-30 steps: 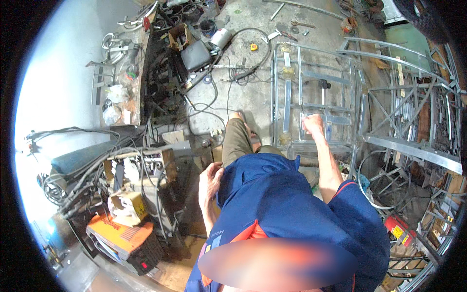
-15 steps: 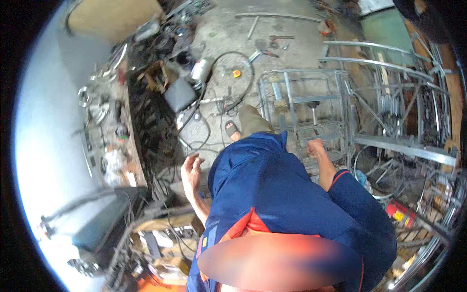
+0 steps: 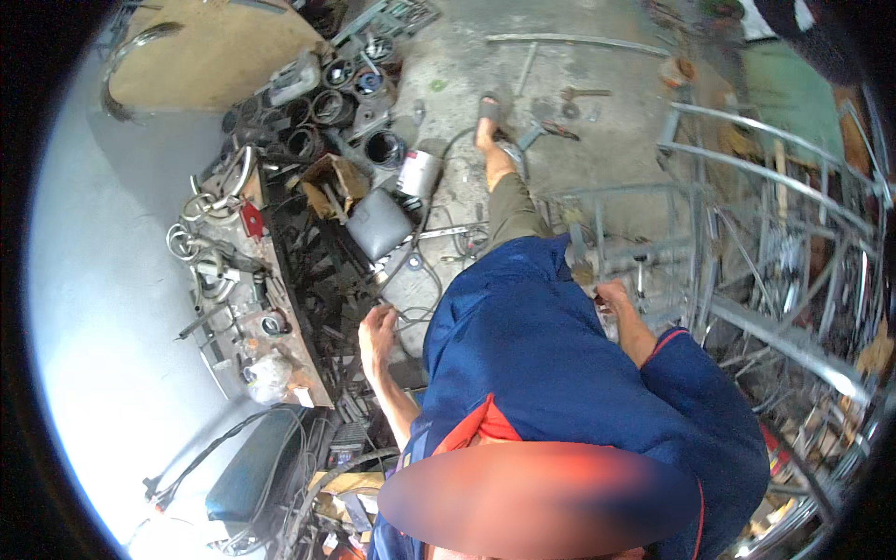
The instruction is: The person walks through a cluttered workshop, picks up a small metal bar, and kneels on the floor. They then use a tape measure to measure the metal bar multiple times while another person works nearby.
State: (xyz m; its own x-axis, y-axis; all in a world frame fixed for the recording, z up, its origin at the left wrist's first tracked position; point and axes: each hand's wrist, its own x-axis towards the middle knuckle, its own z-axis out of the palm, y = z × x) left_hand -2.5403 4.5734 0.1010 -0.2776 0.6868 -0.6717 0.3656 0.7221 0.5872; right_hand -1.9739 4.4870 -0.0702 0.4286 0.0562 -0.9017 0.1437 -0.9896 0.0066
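Note:
My left hand (image 3: 377, 338) hangs beside my body with its fingers loosely bent and apart, holding nothing that shows. Nearest to it are dark cables on the floor and the cluttered workbench. At my other side, my right hand (image 3: 613, 301) is closed, its fingers curled in; whether anything lies inside is hidden. It hangs near a welded metal frame (image 3: 644, 191) without visibly gripping it. One sandalled foot (image 3: 487, 126) is stretched out ahead of me on the concrete floor.
The workbench (image 3: 297, 322) on the left bears metal rings and parts. Beyond it are a grey case (image 3: 378, 225), a white can (image 3: 419, 175) and several dark cylinders. A wrench (image 3: 588, 92) and a long metal bar (image 3: 579, 40) lie ahead. Steel racks (image 3: 784, 168) stand right.
I have stepped forward, and one foot now reaches farther ahead. The bench, case and metal frames have shifted in view. Both hands still hang at my sides.

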